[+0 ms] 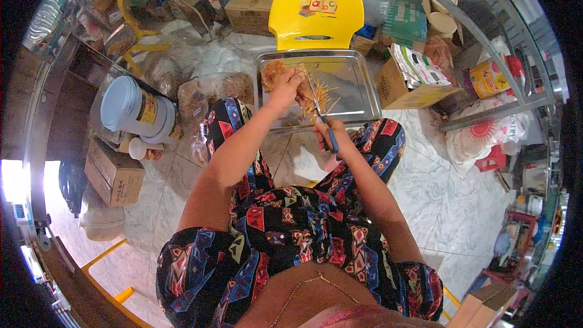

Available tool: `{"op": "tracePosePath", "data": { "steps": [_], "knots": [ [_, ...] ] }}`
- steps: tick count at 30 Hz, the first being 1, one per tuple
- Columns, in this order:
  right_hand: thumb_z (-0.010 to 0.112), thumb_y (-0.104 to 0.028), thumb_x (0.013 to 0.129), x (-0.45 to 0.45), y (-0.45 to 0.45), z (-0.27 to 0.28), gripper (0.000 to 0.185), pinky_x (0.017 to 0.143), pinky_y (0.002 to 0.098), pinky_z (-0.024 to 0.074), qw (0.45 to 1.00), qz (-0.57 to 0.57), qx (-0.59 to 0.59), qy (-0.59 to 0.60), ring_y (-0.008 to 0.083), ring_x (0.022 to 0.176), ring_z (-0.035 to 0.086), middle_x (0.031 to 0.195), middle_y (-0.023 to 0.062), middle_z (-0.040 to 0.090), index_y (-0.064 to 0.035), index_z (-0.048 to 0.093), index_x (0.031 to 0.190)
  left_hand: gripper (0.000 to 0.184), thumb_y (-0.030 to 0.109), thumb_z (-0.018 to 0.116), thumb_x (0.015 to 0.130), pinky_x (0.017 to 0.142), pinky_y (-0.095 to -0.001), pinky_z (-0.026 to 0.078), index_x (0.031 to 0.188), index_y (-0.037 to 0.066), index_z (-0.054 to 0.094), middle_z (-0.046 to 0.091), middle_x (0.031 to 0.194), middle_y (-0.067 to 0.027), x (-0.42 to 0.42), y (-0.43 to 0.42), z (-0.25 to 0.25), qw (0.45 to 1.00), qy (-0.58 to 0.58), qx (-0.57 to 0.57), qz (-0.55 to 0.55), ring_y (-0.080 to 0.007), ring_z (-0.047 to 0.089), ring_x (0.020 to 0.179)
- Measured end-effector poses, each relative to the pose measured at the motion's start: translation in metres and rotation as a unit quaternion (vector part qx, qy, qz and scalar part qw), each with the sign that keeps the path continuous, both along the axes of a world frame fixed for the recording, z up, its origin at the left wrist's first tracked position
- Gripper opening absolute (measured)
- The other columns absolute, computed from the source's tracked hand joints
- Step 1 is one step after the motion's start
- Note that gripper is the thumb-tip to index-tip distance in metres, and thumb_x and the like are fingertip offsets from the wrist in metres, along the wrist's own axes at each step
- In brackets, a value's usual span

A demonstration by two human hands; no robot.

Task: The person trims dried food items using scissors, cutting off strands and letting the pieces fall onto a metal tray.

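Observation:
A clear rectangular tray [358,94] rests on a yellow chair in front of me. My left hand [288,87] is closed on a brownish food piece [305,90] over the tray's left half. Blue-handled scissors [331,136] are in my right hand [333,136], fingers wrapped round the handles at the tray's near edge. The blades point up and away, against the food piece. Thin yellowish strips [322,98] lie in the tray around the blades. An orange-brown round piece [272,73] lies at the tray's far left, next to my left hand.
The yellow chair back [316,12] rises behind the tray. To the right stands a cardboard box [405,91] with packets. At left are plastic bags [234,90], a pale blue bucket [130,106] and another box [114,173]. A metal rack [504,115] stands at right.

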State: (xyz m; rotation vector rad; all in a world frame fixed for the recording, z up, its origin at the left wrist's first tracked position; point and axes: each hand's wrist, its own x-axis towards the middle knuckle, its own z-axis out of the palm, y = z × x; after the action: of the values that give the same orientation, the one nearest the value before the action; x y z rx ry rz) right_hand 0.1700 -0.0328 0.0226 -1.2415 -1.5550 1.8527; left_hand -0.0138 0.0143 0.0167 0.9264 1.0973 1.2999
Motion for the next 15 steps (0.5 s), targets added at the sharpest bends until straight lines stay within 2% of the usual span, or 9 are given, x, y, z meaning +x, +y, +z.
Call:
{"op": "tracePosePath", "data": {
  "steps": [3, 6, 8, 11, 15],
  "knots": [
    [0.046, -0.034, 0.087, -0.001, 0.001, -0.002, 0.037, 0.039, 0.0266, 0.0393, 1.000, -0.006, -0.023, -0.002, 0.0138, 0.041, 0.045, 0.052, 0.0033, 0.044, 0.0014, 0.050, 0.079, 0.017, 0.023, 0.045, 0.086, 0.036, -0.0277, 0.042, 0.092, 0.007, 0.048, 0.053, 0.068, -0.0050, -0.001, 0.001, -0.003, 1.000, 0.010, -0.004, -0.006, -0.0154, 0.053, 0.048],
    [0.047, -0.035, 0.086, -0.003, 0.004, -0.019, 0.036, 0.041, 0.0263, 0.0410, 1.000, -0.002, 0.012, -0.005, 0.0138, 0.043, 0.046, 0.054, 0.0030, 0.044, 0.0007, 0.049, 0.081, 0.017, 0.022, 0.044, 0.087, 0.036, -0.0271, 0.043, 0.091, 0.005, 0.047, 0.053, 0.065, -0.0055, 0.006, -0.002, -0.006, 1.000, 0.012, -0.010, -0.017, -0.0149, 0.053, 0.046],
    [0.050, -0.044, 0.083, -0.005, 0.006, -0.027, 0.043, 0.037, 0.0276, 0.0395, 0.998, -0.053, 0.024, 0.032, 0.0140, 0.039, 0.048, 0.050, 0.0051, 0.046, -0.0010, 0.049, 0.078, 0.017, 0.020, 0.042, 0.087, 0.036, -0.0264, 0.044, 0.090, 0.004, 0.047, 0.053, 0.062, -0.0063, 0.013, -0.006, -0.008, 1.000, 0.013, -0.018, -0.022, -0.0145, 0.053, 0.043],
    [0.049, -0.045, 0.083, -0.005, 0.003, -0.019, 0.044, 0.037, 0.0277, 0.0395, 0.997, -0.063, -0.016, 0.042, 0.0139, 0.038, 0.046, 0.051, 0.0045, 0.045, -0.0018, 0.048, 0.078, 0.017, 0.020, 0.042, 0.087, 0.035, -0.0257, 0.043, 0.090, 0.004, 0.047, 0.052, 0.061, -0.0056, 0.018, -0.010, -0.008, 0.998, -0.010, -0.014, -0.054, -0.0142, 0.052, 0.042],
    [0.049, -0.046, 0.082, -0.003, 0.002, -0.011, 0.044, 0.036, 0.0283, 0.0392, 0.998, -0.050, -0.001, 0.034, 0.0139, 0.037, 0.045, 0.050, 0.0035, 0.043, -0.0019, 0.049, 0.077, 0.016, 0.020, 0.043, 0.087, 0.034, -0.0251, 0.043, 0.091, 0.005, 0.046, 0.052, 0.061, -0.0055, 0.018, -0.011, -0.010, 0.998, -0.019, -0.019, -0.053, -0.0139, 0.052, 0.041]
  ]
}}
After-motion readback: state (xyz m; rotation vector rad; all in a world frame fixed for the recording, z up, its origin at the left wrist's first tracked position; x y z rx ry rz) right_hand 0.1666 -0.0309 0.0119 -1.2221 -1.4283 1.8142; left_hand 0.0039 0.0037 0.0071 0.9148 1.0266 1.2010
